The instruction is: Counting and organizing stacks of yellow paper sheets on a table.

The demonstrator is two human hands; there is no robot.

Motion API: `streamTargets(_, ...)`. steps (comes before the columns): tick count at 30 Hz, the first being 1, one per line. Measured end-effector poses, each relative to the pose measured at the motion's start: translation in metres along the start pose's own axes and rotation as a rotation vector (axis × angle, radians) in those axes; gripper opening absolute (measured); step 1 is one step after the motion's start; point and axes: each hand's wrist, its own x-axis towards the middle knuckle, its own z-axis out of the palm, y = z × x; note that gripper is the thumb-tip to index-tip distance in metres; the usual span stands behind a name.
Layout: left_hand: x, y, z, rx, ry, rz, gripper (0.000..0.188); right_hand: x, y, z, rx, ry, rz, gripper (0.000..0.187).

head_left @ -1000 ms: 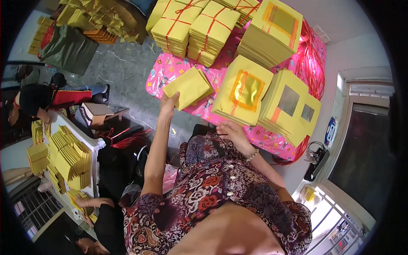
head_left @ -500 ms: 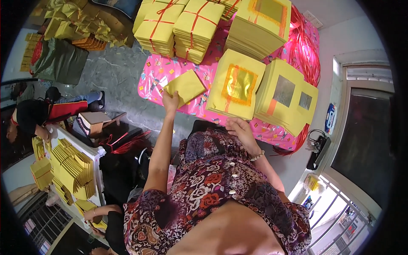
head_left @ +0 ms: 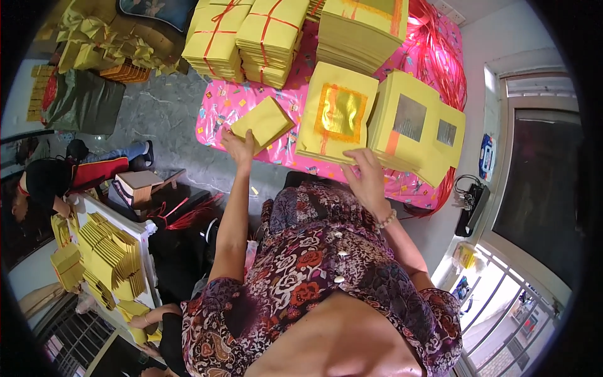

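Observation:
A small folded yellow paper packet (head_left: 262,125) lies at the left of the pink patterned table cover (head_left: 210,119). My left hand (head_left: 239,149) is at its near left corner, the thumb at the near edge and the fingers along the left side. A stack of yellow paper with an orange-bordered gold foil square (head_left: 342,113) stands right of the packet. My right hand (head_left: 366,179) reaches to this stack's near right corner; its fingertips touch the edge, and the thumb is apart from them.
Yellow paper with silver squares (head_left: 411,119) lies at right. Red-tied bundles (head_left: 213,34) and a tall stack (head_left: 355,44) stand behind, beside red ribbon (head_left: 433,38). At lower left, other people sit around a white table (head_left: 146,251) with yellow paper.
My right hand has moved forward from near my body to the gold-square stack's edge. My left hand has shifted slightly around the packet's corner. The whole view has shifted a little.

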Motion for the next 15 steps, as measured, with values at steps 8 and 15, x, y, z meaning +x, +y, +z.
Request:
streamTargets(8, -0.029, 0.079, -0.049, -0.198, -0.134, 0.449, 0.055, 0.023, 0.021, 0.004, -0.231, -0.038, -0.270, 0.037)
streamTargets(15, -0.089, 0.153, -0.056, -0.432, -0.412, 0.276, 0.045, 0.026, 0.022, 0.005, -0.229, -0.061, -0.273, 0.036)
